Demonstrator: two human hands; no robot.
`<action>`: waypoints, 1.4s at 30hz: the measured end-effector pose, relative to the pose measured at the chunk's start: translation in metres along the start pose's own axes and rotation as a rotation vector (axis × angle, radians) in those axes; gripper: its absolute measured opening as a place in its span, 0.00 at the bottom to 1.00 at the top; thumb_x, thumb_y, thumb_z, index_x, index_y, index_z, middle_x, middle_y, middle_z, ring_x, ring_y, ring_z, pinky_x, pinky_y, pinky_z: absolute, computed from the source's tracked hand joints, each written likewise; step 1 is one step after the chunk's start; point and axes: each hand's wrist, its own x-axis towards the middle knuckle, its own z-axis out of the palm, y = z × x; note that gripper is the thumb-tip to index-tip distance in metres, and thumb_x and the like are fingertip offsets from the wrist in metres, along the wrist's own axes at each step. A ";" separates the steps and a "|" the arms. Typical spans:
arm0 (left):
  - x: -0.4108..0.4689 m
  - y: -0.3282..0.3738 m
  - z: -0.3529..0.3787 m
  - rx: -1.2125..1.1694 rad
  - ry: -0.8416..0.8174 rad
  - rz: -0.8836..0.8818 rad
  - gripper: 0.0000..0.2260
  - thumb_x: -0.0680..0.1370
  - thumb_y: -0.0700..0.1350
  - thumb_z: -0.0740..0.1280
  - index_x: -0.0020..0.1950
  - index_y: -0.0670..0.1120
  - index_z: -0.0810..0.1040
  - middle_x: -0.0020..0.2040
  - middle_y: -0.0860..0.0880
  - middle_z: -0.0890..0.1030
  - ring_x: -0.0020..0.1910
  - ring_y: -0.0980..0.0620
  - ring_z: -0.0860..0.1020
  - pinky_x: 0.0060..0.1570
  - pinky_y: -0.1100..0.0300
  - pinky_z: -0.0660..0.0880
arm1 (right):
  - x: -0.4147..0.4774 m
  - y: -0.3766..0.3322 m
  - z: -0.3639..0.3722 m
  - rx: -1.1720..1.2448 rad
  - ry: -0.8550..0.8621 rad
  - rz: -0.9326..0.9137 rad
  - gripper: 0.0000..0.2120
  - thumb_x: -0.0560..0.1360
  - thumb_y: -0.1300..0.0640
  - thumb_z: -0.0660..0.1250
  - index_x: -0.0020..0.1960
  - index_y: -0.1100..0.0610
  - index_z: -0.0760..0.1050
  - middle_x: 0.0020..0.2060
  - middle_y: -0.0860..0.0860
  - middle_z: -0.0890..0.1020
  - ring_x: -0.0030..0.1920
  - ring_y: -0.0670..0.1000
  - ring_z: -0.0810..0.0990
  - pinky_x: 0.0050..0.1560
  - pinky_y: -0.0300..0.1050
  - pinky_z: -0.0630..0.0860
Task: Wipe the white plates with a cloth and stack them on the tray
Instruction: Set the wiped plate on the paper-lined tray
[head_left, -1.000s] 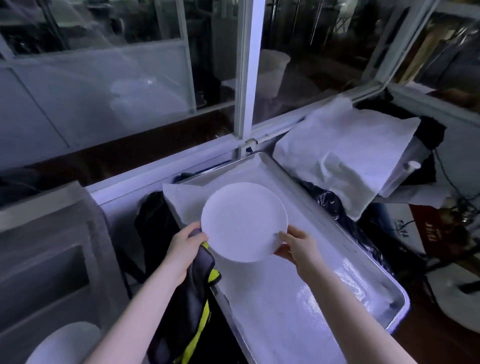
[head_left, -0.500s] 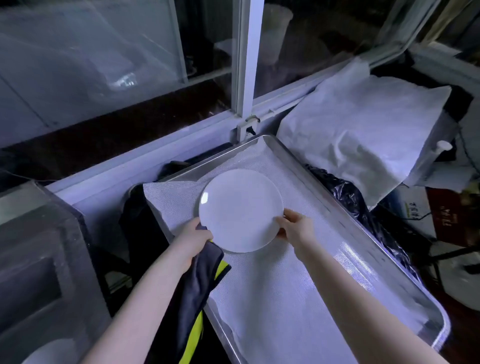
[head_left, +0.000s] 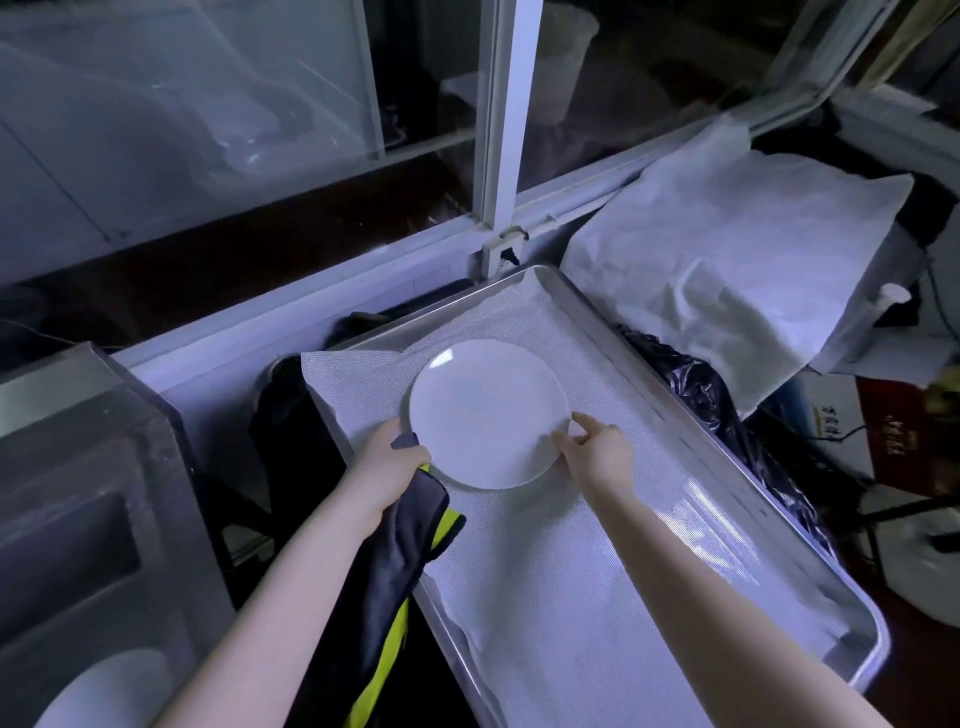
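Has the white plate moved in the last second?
Yes: the plate has come down toward the tray, now at its lined far end.

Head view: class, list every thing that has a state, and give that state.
Round white plate: flat on the tray.
Dark yellow-trimmed cloth: hanging, gripped.
Left hand: grips cloth, at plate's rim.
Right hand: fingers pinch plate's rim.
Silver metal tray: lined with white mesh.

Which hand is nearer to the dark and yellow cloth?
Left. The left hand grips the cloth at one side of the plate; the right hand pinches the opposite rim.
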 end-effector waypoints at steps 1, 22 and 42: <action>-0.004 -0.002 -0.002 -0.003 0.008 0.006 0.17 0.75 0.35 0.67 0.57 0.56 0.74 0.53 0.56 0.76 0.52 0.60 0.75 0.47 0.67 0.70 | -0.003 0.000 -0.002 -0.001 0.003 -0.018 0.17 0.78 0.54 0.68 0.66 0.54 0.78 0.53 0.59 0.81 0.51 0.55 0.79 0.52 0.46 0.75; -0.282 -0.038 -0.093 -0.460 0.549 0.413 0.13 0.74 0.38 0.69 0.54 0.52 0.82 0.51 0.45 0.85 0.53 0.49 0.82 0.60 0.49 0.77 | -0.300 -0.043 0.009 0.220 -0.928 -0.645 0.17 0.74 0.44 0.72 0.61 0.48 0.80 0.57 0.47 0.84 0.57 0.43 0.82 0.61 0.39 0.75; -0.409 -0.265 -0.254 -0.454 0.444 0.211 0.46 0.61 0.36 0.70 0.74 0.66 0.62 0.63 0.63 0.76 0.56 0.57 0.80 0.61 0.52 0.75 | -0.515 -0.089 0.200 0.239 -0.964 -0.583 0.07 0.76 0.62 0.72 0.41 0.55 0.77 0.39 0.56 0.83 0.42 0.55 0.81 0.41 0.55 0.81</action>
